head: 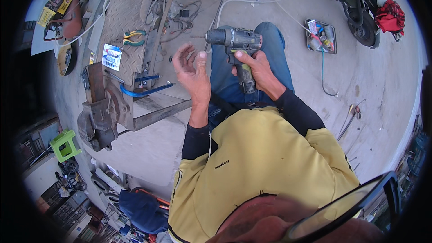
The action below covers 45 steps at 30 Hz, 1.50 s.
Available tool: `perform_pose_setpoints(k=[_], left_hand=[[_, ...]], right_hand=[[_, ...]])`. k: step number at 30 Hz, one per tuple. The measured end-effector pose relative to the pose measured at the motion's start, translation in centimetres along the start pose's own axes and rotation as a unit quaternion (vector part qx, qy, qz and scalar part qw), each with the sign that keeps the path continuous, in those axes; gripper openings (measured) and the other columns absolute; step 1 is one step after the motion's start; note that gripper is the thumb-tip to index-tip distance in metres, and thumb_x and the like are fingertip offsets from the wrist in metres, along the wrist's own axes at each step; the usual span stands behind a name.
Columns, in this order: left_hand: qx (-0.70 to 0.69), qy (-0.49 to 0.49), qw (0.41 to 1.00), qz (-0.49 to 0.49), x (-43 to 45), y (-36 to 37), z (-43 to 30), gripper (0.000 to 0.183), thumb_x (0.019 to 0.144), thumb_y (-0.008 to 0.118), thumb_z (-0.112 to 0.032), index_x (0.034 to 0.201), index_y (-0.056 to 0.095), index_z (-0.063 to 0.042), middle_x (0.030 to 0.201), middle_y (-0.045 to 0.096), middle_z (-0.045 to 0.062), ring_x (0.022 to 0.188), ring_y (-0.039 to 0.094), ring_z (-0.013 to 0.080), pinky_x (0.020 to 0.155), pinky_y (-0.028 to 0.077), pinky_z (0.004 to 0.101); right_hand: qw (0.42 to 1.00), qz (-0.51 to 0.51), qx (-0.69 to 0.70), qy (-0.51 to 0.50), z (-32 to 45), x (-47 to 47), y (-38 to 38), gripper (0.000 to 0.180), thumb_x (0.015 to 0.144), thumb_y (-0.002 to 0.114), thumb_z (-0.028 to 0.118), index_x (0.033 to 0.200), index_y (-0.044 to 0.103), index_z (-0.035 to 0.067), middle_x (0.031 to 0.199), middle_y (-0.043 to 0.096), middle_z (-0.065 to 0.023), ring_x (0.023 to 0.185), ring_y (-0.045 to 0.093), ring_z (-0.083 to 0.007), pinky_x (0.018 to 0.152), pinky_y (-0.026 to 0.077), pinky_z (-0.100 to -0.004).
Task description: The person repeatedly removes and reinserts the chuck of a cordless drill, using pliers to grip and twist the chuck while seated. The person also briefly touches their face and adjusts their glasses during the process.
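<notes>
My right hand (258,69) is wrapped around the handle of a dark cordless drill (233,38), held above my jeans-clad legs. A thin drill bit (196,36) sticks out of the chuck and points left. Just below the bit, my left hand (192,71) is raised with its fingers half curled and apart, holding nothing. To its left is a metal workbench (121,13) with a chequer-plate top. Pliers (134,37) with green and yellow handles lie on it, beside a blister card (111,56) bearing writing. A blue-framed hacksaw (146,89) lies at the near end.
A bench vise (98,118) is fixed to the bench's near corner. A pale hose (249,1) crosses the floor ahead. On the right are a metal tray (334,50) of cans and a wheeled vehicle (361,23). A green plastic stool (65,145) stands at left.
</notes>
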<state>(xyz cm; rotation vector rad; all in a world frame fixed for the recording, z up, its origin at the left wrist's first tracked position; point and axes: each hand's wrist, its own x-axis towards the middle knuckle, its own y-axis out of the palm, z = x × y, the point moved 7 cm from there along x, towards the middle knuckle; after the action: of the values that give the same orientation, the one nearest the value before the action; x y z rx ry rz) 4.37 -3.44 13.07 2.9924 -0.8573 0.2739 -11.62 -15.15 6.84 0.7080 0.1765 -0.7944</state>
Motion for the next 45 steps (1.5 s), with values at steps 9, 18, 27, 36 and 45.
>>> perform_pose_setpoints(k=[9,18,27,36,45], left_hand=[[0.044,-0.022,0.991,0.127,3.3,1.1,-0.5,0.047,0.103,0.075,-0.012,0.144,0.058,0.003,0.131,0.07,0.016,0.116,0.069,0.0213,0.102,0.057,0.0361],[-0.048,-0.03,0.991,0.122,2.7,1.7,-0.7,0.065,0.101,0.078,-0.014,0.155,0.045,0.001,0.13,0.07,0.017,0.114,0.069,0.0219,0.099,0.058,0.0349],[-0.322,-0.185,0.917,0.143,0.3,4.1,1.5,0.054,0.097,0.082,-0.017,0.14,0.059,0.004,0.137,0.068,0.018,0.13,0.064,0.027,0.12,0.045,0.0466],[-0.262,-0.108,0.941,0.183,0.4,5.1,-1.0,0.057,0.095,0.083,-0.016,0.144,0.059,0.001,0.146,0.065,0.018,0.13,0.062,0.0233,0.115,0.048,0.0408],[-0.205,0.255,0.944,-0.049,1.2,-4.1,-13.4,0.058,0.106,0.061,-0.04,0.15,0.049,-0.004,0.146,0.055,0.016,0.109,0.06,0.0238,0.099,0.047,0.0455]], right_hand=[[0.999,0.025,0.016,0.013,0.0,-0.5,0.6,0.04,0.099,0.08,0.033,0.115,0.07,-0.002,0.098,0.077,-0.011,0.07,0.073,-0.0171,0.063,0.06,-0.0306],[0.999,0.021,0.009,0.028,0.4,-0.8,0.5,0.038,0.1,0.078,0.032,0.113,0.071,-0.003,0.099,0.078,-0.0126,0.069,0.072,-0.0173,0.063,0.059,-0.0305],[0.997,0.076,-0.021,-0.013,1.4,-1.5,1.3,0.04,0.094,0.085,0.022,0.124,0.071,0.0,0.108,0.078,-0.0106,0.081,0.075,-0.0172,0.072,0.062,-0.0311],[0.972,0.18,0.146,0.046,0.8,-1.7,2.0,0.056,0.097,0.082,0.026,0.143,0.058,0.004,0.118,0.074,-0.0141,0.081,0.074,-0.0204,0.068,0.063,-0.031],[0.965,0.137,0.215,0.064,0.4,-1.1,0.8,0.057,0.101,0.078,0.029,0.146,0.056,0.002,0.115,0.07,-0.0085,0.079,0.068,-0.0156,0.071,0.061,-0.0317]])
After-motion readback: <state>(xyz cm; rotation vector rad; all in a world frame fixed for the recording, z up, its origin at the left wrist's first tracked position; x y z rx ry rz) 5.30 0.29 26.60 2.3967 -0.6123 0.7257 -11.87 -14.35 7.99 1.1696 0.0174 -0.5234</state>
